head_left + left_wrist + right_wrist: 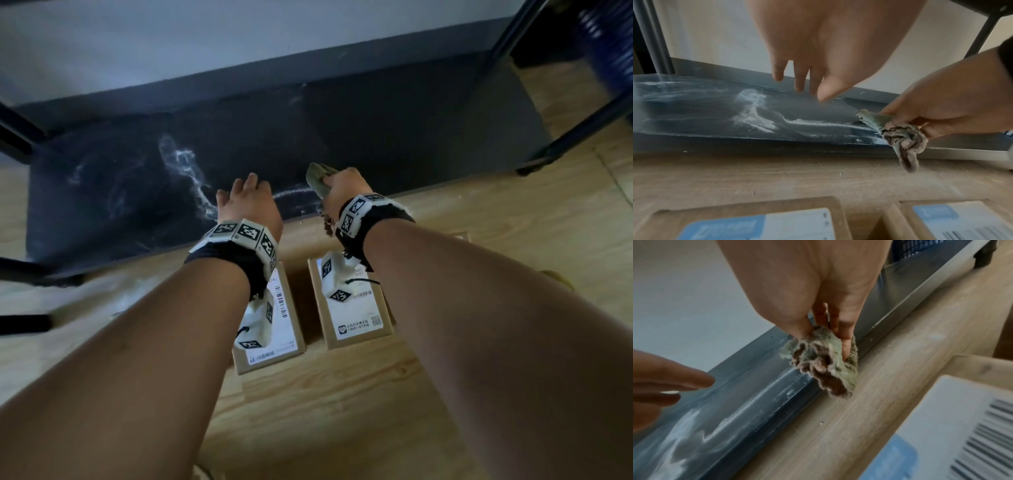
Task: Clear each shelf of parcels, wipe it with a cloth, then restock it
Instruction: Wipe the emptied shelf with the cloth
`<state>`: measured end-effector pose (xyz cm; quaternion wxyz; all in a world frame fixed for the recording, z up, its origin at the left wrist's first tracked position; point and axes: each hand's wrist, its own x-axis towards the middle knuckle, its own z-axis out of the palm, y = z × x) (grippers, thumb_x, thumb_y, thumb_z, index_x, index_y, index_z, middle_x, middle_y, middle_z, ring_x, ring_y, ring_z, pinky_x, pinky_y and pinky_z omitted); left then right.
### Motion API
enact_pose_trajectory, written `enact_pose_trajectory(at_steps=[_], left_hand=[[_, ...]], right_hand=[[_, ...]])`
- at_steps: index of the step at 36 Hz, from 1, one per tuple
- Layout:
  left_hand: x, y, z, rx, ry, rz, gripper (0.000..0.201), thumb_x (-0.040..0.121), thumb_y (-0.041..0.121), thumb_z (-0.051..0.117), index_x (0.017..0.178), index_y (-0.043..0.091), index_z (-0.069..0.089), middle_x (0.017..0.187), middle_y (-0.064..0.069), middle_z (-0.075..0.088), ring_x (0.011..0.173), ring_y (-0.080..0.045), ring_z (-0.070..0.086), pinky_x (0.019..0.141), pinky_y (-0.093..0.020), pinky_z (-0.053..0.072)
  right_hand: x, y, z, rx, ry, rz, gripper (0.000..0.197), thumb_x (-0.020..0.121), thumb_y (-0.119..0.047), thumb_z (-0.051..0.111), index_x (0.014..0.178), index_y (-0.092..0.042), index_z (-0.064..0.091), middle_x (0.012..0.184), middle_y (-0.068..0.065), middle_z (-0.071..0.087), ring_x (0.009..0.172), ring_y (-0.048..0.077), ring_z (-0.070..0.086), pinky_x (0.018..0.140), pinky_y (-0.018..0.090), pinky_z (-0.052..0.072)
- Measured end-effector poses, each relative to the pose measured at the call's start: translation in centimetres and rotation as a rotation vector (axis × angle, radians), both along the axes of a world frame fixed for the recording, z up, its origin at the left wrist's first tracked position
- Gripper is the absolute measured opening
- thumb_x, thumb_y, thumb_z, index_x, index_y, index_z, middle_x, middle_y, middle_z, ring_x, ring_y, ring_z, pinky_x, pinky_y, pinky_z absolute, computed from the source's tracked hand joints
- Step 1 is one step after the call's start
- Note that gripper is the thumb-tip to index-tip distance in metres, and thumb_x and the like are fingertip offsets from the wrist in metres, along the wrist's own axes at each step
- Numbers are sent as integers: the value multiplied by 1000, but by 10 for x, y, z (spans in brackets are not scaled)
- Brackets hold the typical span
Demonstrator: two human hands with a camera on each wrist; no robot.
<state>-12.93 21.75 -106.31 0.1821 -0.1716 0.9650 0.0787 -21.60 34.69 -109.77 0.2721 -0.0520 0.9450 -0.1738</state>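
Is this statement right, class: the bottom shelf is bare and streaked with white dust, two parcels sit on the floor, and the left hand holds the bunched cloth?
Not quite. The right hand, not the left, grips the cloth; the right wrist view shows its fingers curled round it. The left hand is open and holds nothing. The rest stands: the shelf is bare and dust-streaked, and both parcels sit on the floor.

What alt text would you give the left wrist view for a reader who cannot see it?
A right hand grips a bunched cloth at the front edge of a dark shelf streaked with white dust, while the left hand hangs open above it. Two labelled parcels lie on the wooden floor.
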Motion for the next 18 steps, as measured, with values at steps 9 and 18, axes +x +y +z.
enact_pose_trajectory(at_steps=[9, 18], left_hand=[[7, -2, -3, 2, 55, 2, 58, 86, 3, 40, 143, 12, 34, 157, -6, 17, 144, -25, 16, 118, -48, 12], [9, -5, -3, 2, 36, 15, 56, 88, 6, 43, 143, 12, 35, 158, -5, 17, 144, -25, 16, 117, -49, 14]], right_hand=[[-18, 30, 5, 109, 262, -183, 42, 89, -8, 49, 128, -19, 58, 134, 12, 37, 117, 32, 47, 97, 40, 47], [-17, 22, 12, 325, 35, -85, 53, 95, -17, 52, 144, -8, 35, 146, 14, 30, 134, 36, 34, 108, 44, 34]])
